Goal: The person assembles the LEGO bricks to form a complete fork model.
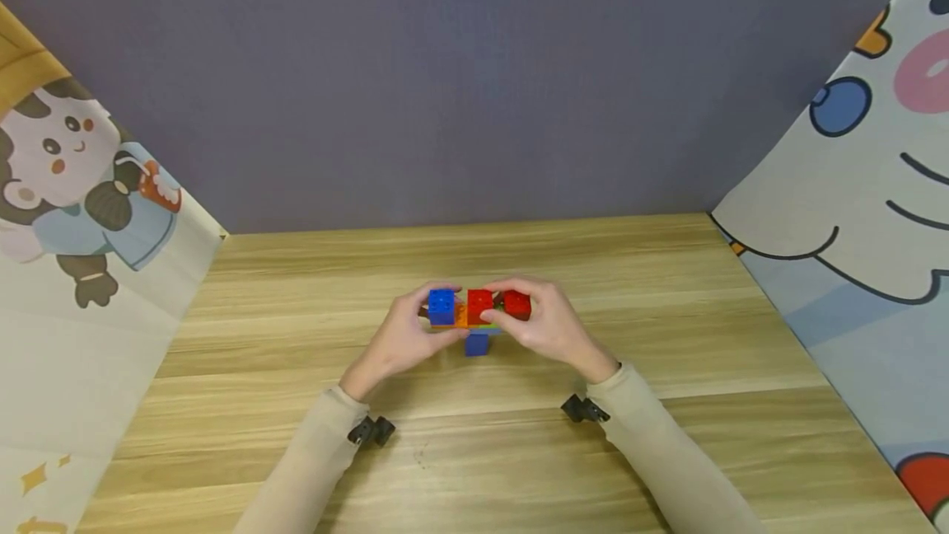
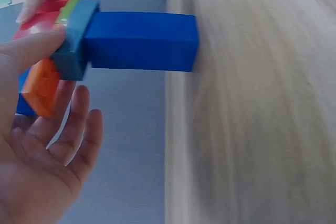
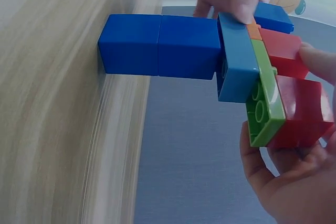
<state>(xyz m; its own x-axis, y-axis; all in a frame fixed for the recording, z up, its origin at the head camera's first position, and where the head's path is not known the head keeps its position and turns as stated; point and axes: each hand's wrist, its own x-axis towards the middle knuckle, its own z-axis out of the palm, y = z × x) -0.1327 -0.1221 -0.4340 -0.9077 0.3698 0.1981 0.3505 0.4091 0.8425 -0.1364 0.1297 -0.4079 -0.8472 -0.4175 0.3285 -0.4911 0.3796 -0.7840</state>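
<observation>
A toy-brick structure stands upright on the table, on a column of two blue bricks (image 3: 157, 45). Across the column's top lies a grey-blue brick (image 3: 239, 66), with an orange brick (image 2: 43, 85) and a green brick (image 3: 268, 93) above it. A blue brick (image 1: 441, 306) sits on the left end; two red bricks (image 3: 300, 111) sit toward the right. My left hand (image 1: 406, 330) grips the left part, thumb at the near side against the grey-blue brick and fingers behind. With thumb in front and fingers behind, my right hand (image 1: 552, 326) pinches the red bricks.
The wood-grain table (image 1: 474, 452) extends around the structure. A grey wall panel (image 1: 474, 89) rises behind it, with cartoon-printed panels (image 1: 67, 188) on both sides. Small black devices (image 1: 586, 409) sit at both wrists.
</observation>
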